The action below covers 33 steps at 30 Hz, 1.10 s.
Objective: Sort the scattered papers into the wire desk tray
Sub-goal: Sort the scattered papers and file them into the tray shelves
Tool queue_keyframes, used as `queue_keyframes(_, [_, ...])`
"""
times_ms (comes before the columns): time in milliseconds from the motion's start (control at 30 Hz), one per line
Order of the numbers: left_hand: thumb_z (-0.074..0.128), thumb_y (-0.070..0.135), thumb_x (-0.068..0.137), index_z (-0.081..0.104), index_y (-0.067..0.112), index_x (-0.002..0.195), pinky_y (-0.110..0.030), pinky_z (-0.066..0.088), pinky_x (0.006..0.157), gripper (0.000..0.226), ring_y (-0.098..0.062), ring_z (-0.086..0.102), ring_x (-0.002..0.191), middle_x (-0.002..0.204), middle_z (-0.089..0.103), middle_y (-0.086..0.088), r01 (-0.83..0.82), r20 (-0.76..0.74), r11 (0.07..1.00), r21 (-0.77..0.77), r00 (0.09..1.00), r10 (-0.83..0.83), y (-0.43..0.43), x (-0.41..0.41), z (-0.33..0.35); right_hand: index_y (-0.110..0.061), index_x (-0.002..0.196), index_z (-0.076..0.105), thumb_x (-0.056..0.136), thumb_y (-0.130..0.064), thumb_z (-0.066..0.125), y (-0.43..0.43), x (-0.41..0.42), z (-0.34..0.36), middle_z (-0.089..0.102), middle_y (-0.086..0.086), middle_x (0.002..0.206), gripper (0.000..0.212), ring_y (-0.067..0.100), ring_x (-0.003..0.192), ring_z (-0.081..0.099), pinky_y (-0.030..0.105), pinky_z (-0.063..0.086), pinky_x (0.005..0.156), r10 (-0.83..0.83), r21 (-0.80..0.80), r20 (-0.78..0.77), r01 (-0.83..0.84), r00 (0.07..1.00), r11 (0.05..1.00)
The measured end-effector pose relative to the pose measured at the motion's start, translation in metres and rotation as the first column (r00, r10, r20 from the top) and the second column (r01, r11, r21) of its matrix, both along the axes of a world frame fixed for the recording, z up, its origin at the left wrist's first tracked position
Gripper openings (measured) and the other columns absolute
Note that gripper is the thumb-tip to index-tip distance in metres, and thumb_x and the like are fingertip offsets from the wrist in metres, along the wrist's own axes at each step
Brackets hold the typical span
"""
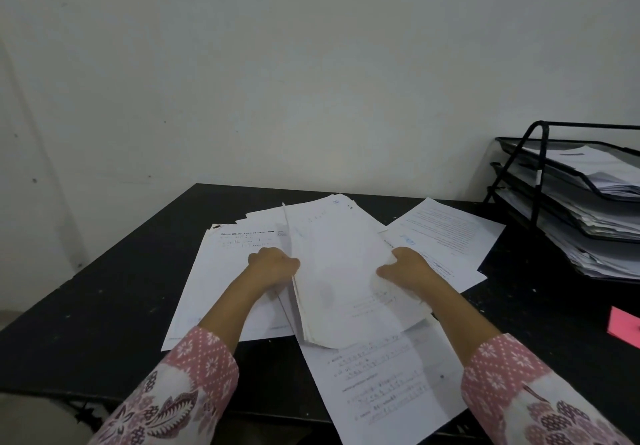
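Note:
A thick stack of white papers (341,271) is tilted up above the middle of the black desk (114,292). My left hand (273,264) grips its left edge and my right hand (408,268) grips its right edge. Loose printed sheets lie flat under and around it: one at the left (214,288), one at the front (384,385), one at the back right (446,226). The black wire desk tray (540,181) stands at the right edge of the desk, its three tiers holding piles of paper.
A pink note (623,328) lies near the desk's right side, below the tray. A plain pale wall runs behind the desk. The desk's left and front edges drop off to the floor.

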<state>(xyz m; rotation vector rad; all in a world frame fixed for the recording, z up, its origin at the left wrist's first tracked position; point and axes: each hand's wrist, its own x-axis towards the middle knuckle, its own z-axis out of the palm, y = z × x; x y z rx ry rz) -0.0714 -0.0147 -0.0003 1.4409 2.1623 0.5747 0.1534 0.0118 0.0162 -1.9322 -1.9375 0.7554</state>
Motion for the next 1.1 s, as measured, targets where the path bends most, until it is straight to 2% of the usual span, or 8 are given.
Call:
queue_keyframes(133, [0.036,0.024,0.093,0.045,0.014,0.081,-0.031,0.027,0.081,0.018,-0.021,0.039,0.095,0.097,0.047,-0.005,0.088,-0.195,0.987,-0.136,0.974,-0.114,-0.003,-0.001,0.003,-0.006,0.134,0.043,0.087,-0.018,0.059,-0.007,0.009,0.006,0.051,0.008,0.117,0.05,0.02,0.097,0.048,0.023,0.039,0.069,-0.008,-0.027,0.09,0.011,0.996,1.0])
queue_keyframes(233, [0.036,0.024,0.093,0.044,0.014,0.095,-0.033,0.032,0.085,0.012,-0.025,0.039,0.106,0.113,0.046,-0.009,0.124,-0.186,0.977,-0.173,0.97,-0.156,-0.005,-0.002,0.0,-0.007,0.132,0.042,0.086,-0.018,0.061,-0.012,0.012,0.011,0.045,0.004,0.103,0.051,0.016,0.089,0.046,0.018,0.038,0.06,-0.015,-0.055,0.151,0.023,0.988,0.998])
queue_keyframes(333, [0.043,0.034,0.094,0.05,0.012,0.102,-0.033,0.047,0.084,0.024,-0.03,0.045,0.116,0.121,0.049,-0.015,0.087,0.016,0.992,-0.091,0.996,-0.086,-0.004,0.002,0.0,-0.006,0.129,0.042,0.085,-0.018,0.062,-0.015,0.01,0.008,0.046,0.005,0.102,0.05,0.012,0.08,0.043,0.016,0.031,0.05,-0.011,-0.042,0.173,0.018,0.985,0.999])
queue_keyframes(433, [0.059,0.035,0.088,0.05,0.009,0.115,-0.037,0.048,0.093,0.038,-0.03,0.046,0.117,0.122,0.053,-0.013,0.029,0.116,1.0,-0.012,0.993,-0.027,-0.003,0.007,-0.002,-0.006,0.133,0.04,0.087,-0.015,0.059,-0.018,0.006,0.006,0.052,0.007,0.124,0.05,0.014,0.094,0.048,0.014,0.027,0.048,-0.005,-0.021,0.241,0.011,0.97,1.0])
queue_keyframes(600, [0.07,0.014,0.082,0.018,0.003,0.142,-0.036,0.044,0.087,0.08,-0.032,0.045,0.121,0.136,0.04,-0.015,-0.213,0.542,0.976,0.039,0.825,0.159,-0.003,0.008,-0.004,-0.009,0.143,0.027,0.094,-0.013,0.05,-0.015,0.012,0.004,0.04,0.008,0.139,0.055,0.022,0.125,0.042,0.018,0.034,0.077,0.001,0.032,0.28,-0.01,0.96,0.999])
queue_keyframes(733, [0.058,-0.002,0.087,0.03,-0.001,0.136,-0.034,0.046,0.08,0.057,-0.031,0.05,0.102,0.118,0.049,-0.017,-0.269,0.611,0.963,0.018,0.765,0.202,0.001,0.003,-0.007,-0.016,0.15,0.013,0.091,-0.013,0.052,-0.008,0.028,0.006,0.026,0.009,0.148,0.071,0.026,0.129,0.035,0.028,0.038,0.097,0.002,-0.012,0.279,0.001,0.96,1.0])
queue_keyframes(867, [0.062,-0.005,0.084,0.031,0.004,0.142,-0.032,0.047,0.081,0.066,-0.034,0.05,0.117,0.134,0.046,-0.018,-0.326,0.656,0.943,0.064,0.726,0.207,0.005,0.0,-0.011,-0.009,0.143,0.032,0.085,-0.008,0.057,-0.002,0.042,0.007,0.039,0.012,0.139,0.063,0.028,0.122,0.04,0.03,0.039,0.094,0.028,-0.093,0.256,-0.004,0.966,0.996])
queue_keyframes(1100, [0.068,0.015,0.074,0.056,0.008,0.116,-0.037,0.049,0.091,0.045,-0.028,0.057,0.102,0.117,0.058,-0.009,-0.492,0.82,0.863,0.116,0.537,0.196,0.024,-0.001,-0.025,-0.007,0.14,0.036,0.084,-0.006,0.057,-0.003,0.044,0.0,0.042,0.013,0.133,0.06,0.025,0.111,0.043,0.027,0.041,0.084,0.011,-0.104,0.153,0.006,0.988,0.995])
